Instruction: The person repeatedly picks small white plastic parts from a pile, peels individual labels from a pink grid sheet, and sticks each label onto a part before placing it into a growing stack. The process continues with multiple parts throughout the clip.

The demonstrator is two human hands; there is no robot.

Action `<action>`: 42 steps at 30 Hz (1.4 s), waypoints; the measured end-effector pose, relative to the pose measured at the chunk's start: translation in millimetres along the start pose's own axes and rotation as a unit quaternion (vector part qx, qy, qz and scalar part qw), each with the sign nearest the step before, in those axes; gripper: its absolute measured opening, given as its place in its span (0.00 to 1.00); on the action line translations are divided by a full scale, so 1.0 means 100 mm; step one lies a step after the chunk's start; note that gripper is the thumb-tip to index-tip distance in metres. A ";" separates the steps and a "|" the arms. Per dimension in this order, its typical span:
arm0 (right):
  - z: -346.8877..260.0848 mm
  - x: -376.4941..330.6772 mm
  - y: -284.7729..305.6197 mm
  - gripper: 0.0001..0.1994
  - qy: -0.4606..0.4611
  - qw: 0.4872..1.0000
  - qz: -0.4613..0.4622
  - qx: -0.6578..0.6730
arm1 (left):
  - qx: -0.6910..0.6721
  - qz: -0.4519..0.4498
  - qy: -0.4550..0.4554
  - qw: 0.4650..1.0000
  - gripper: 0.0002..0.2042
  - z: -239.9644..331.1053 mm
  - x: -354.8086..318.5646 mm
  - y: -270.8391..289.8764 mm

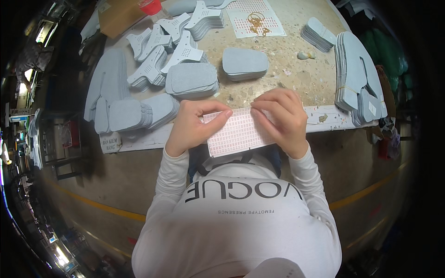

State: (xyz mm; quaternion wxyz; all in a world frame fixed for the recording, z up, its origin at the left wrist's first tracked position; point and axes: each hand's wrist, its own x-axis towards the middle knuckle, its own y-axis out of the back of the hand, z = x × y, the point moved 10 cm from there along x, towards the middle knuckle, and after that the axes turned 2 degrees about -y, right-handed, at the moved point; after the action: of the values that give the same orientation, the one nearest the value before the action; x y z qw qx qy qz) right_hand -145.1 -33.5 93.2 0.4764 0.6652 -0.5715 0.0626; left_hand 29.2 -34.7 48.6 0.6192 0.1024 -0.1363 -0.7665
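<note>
Big table sits just beyond the sheet; grey stacks stand on it past the sheet's far edge, more of them off to its left; the sheet itself is up between both hands, pinkish grid showing, long axis running roughly hand to hand; left hand has its left end gripped, thumb on top; right hand covers its right end, thumb and finger bunched by the far edge, can't tell what's pinched; neither hand's clearly nearer.
</note>
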 end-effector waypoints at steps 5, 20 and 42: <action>0.08 -0.02 0.02 0.09 -0.055 0.995 0.019 0.081 | -0.010 -0.001 0.011 1.000 0.08 -0.02 0.01 -0.02; 0.11 -0.10 -0.06 0.25 -0.115 0.977 0.037 0.178 | 0.003 0.001 -0.006 1.000 0.07 0.03 0.03 -0.06; 0.46 -0.25 -0.62 0.29 -0.190 0.934 -0.106 0.282 | 0.062 -0.142 0.036 0.987 0.14 -0.52 0.27 -0.41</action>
State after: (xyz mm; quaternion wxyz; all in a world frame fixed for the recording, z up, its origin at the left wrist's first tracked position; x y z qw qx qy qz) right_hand -123.8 -55.3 17.4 0.1556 0.8284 -0.5363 0.0427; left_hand 2.5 -57.6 -14.3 0.5012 0.1863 -0.1456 -0.8324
